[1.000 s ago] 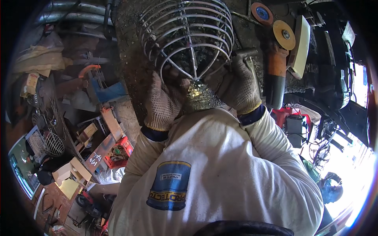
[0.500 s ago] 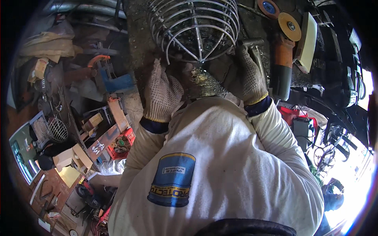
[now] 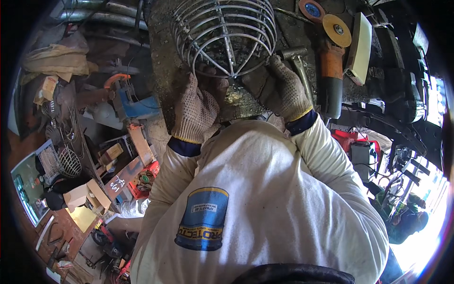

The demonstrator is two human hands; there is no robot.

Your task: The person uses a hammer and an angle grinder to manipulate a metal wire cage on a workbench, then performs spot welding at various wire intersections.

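A round cage of bent metal wire [image 3: 230, 47], with hoops joined by straight ribs, stands on the dark, grimy bench [image 3: 246, 102] before me. My left hand [image 3: 196, 109], in a dotted knit glove, is closed at the near left of its bottom hoop, with the thumb up along the wire. My right hand [image 3: 289, 92], gloved alike, has its fingertips closed on the hoop's right side. Some fingers of both hands are in shadow. Just right of my right hand lies a T-shaped metal tool like a hammer [image 3: 302, 71], its bar-like handle pointing toward me.
An orange-and-black angle grinder [image 3: 331, 75] with a yellowish disc lies at the right, beside a pale block [image 3: 359, 49]. Another grinding disc [image 3: 312, 10] is beyond it. Left of the bench are a blue metal tool [image 3: 137, 105], an open cardboard box [image 3: 87, 194] and a red crate [image 3: 146, 180].
The cage has shifted slightly left and turned a little. My right hand has come left, away from the T-shaped tool, to the hoop. A person in the right background has moved.
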